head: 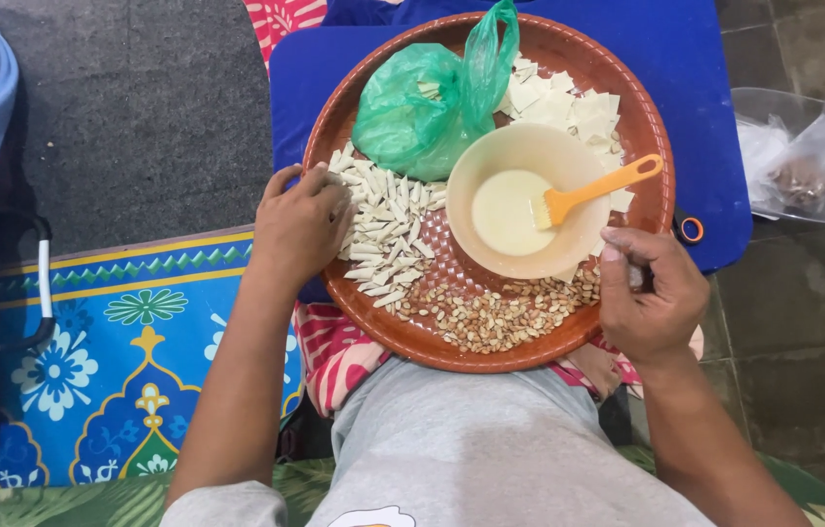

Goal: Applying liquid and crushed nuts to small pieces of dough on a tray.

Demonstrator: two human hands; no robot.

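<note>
- The round brown tray (627, 107) rests on the person's lap and partly on a blue board (705, 117) beyond the knees.
- A cream bowl (491, 156) of pale liquid sits right of the tray's middle. An orange brush (588, 192) lies across it, its long axis running from the bristles in the liquid at lower left up to the handle end at upper right, which sticks out over the bowl's rim.
- The folded dough pieces (388, 234) lie in a heap left of the bowl, most pointing roughly up and down the picture; peanuts (491, 317) fill the near edge; flat square wrappers (569, 102) lie behind the bowl.
- A knotted green plastic bag (412, 107) covers the far left of the tray and hides what is under it.
- The left hand (300, 224) rests knuckles up on the tray's left rim, fingers curled onto the dough heap; whether it pinches a piece cannot be told.
- The right hand (652, 293) is curled loosely at the tray's right edge, thumb against fingertips, seemingly pinching something small that is hidden.
- A clear bag (808, 161) lies on the floor at right, its contents blurred.
</note>
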